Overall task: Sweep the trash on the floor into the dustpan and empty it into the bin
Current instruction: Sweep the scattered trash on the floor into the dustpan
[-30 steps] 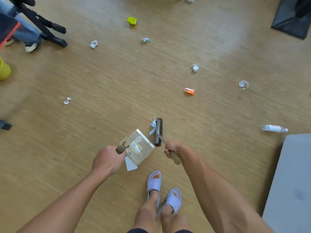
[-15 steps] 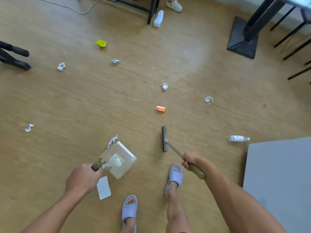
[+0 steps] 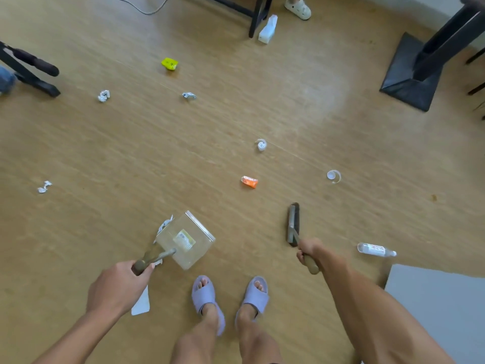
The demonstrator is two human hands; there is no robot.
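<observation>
Left hand (image 3: 118,287) grips dustpan (image 3: 186,239), paper scrap (image 3: 164,225) seemingly inside.

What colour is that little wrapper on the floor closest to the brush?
Orange with some white, seen in the head view: the wrapper lies just beyond the brush.

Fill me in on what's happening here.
A person is sweeping litter off the floor. The left hand holds a clear dustpan with a paper scrap at its edge; the right hand holds a brush. An orange wrapper, a bottle and paper scraps are unswept.
</observation>
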